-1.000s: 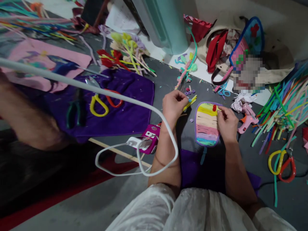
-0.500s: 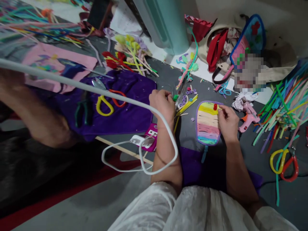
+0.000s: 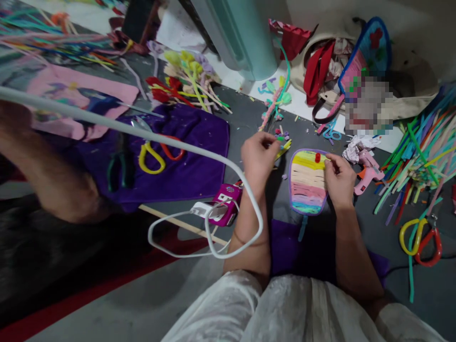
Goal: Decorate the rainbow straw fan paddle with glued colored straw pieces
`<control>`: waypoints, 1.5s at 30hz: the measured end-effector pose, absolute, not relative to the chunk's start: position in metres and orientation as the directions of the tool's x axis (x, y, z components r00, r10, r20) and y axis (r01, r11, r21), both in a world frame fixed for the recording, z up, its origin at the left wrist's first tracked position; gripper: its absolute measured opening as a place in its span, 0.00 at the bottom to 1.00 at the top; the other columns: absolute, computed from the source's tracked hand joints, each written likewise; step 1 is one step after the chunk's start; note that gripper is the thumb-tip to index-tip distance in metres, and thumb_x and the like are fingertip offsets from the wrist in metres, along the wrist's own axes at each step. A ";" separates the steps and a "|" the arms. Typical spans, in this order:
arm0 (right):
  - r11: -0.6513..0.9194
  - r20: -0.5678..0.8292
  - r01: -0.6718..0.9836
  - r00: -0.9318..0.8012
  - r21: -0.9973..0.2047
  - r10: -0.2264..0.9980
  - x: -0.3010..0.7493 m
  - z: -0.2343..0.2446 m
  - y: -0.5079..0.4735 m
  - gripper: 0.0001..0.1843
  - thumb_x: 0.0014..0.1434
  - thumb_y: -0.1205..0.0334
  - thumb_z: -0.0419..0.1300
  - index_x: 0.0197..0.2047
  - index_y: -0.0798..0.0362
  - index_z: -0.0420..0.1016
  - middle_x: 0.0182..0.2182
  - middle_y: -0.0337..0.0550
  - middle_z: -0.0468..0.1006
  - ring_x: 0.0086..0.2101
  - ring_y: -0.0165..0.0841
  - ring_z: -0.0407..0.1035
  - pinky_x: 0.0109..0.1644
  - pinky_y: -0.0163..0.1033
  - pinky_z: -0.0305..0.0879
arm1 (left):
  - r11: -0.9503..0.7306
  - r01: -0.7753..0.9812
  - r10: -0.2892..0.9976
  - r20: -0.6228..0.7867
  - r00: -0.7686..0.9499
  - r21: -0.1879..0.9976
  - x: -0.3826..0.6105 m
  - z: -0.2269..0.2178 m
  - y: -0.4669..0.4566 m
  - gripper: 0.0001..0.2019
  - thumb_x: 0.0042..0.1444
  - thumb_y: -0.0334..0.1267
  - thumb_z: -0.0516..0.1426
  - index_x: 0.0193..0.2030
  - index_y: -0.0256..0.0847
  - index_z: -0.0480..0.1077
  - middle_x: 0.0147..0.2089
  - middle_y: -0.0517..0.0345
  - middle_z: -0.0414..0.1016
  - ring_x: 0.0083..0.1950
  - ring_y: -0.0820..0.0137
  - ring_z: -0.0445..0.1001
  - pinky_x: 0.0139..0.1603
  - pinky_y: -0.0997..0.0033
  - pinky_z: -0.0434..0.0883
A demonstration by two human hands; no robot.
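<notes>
A striped pipe-cleaner panel (image 3: 308,183) with a purple border lies on the dark table, its bands running from yellow through cream and pink to blue. A small red coil (image 3: 318,157) rests on its yellow band. My right hand (image 3: 340,179) is closed in a pinch at the panel's upper right edge. To the panel's left, my left hand (image 3: 261,156) is raised with thumb and fingers together, a small green pipe-cleaner piece (image 3: 280,138) at the tips. Behind that hand, small purple coils and yellow strips (image 3: 284,151) are partly hidden.
A white cable (image 3: 185,145) crosses the view and loops over my left forearm. Scissors (image 3: 153,159) and pliers (image 3: 121,164) lie on purple cloth (image 3: 203,166). At right are a pink glue gun (image 3: 368,171), pipe cleaners (image 3: 416,156) and scissors (image 3: 420,240). Another person's arm (image 3: 60,175) is at left.
My left hand has moved right, toward the panel, with the green piece now at its fingertips. My right hand stays at the panel's edge, shifted slightly.
</notes>
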State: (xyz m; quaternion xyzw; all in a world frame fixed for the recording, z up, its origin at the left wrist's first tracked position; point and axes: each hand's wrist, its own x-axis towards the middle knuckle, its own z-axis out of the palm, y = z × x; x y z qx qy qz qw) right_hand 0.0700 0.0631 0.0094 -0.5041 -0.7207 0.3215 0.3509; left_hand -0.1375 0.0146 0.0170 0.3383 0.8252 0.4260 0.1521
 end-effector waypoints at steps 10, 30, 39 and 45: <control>0.257 0.039 0.604 -0.350 -0.755 0.936 0.074 0.009 0.068 0.12 0.62 0.63 0.55 0.39 0.51 0.81 0.37 0.48 0.80 0.36 0.38 0.73 0.45 0.44 0.68 | 0.382 0.610 0.908 -0.159 -0.387 0.694 -0.072 0.035 0.028 0.03 0.57 0.32 0.58 0.33 0.42 0.72 0.33 0.57 0.77 0.34 0.67 0.71 0.36 0.68 0.62; 0.297 -0.013 0.700 -0.401 -0.650 0.916 0.070 0.003 0.064 0.11 0.64 0.64 0.59 0.43 0.46 0.85 0.41 0.46 0.82 0.40 0.39 0.75 0.43 0.42 0.67 | 0.360 0.627 0.932 -0.230 -0.281 0.691 -0.093 0.024 0.024 0.04 0.51 0.36 0.61 0.31 0.40 0.78 0.30 0.57 0.79 0.31 0.68 0.71 0.34 0.69 0.62; 0.337 0.020 0.689 -0.424 -0.642 0.905 0.068 -0.001 0.062 0.15 0.64 0.65 0.59 0.49 0.46 0.84 0.43 0.46 0.82 0.43 0.41 0.75 0.47 0.44 0.68 | 0.360 0.669 0.933 -0.245 -0.264 0.651 -0.087 0.024 0.025 0.06 0.53 0.37 0.60 0.29 0.41 0.78 0.30 0.55 0.79 0.30 0.68 0.70 0.33 0.69 0.61; 0.363 0.033 0.718 -0.429 -0.594 0.903 0.067 -0.002 0.061 0.11 0.64 0.65 0.59 0.44 0.47 0.83 0.41 0.47 0.81 0.43 0.41 0.74 0.46 0.44 0.67 | 0.347 0.708 0.937 -0.267 -0.227 0.615 -0.085 0.028 0.025 0.05 0.52 0.35 0.59 0.31 0.41 0.78 0.31 0.55 0.79 0.31 0.67 0.70 0.33 0.68 0.60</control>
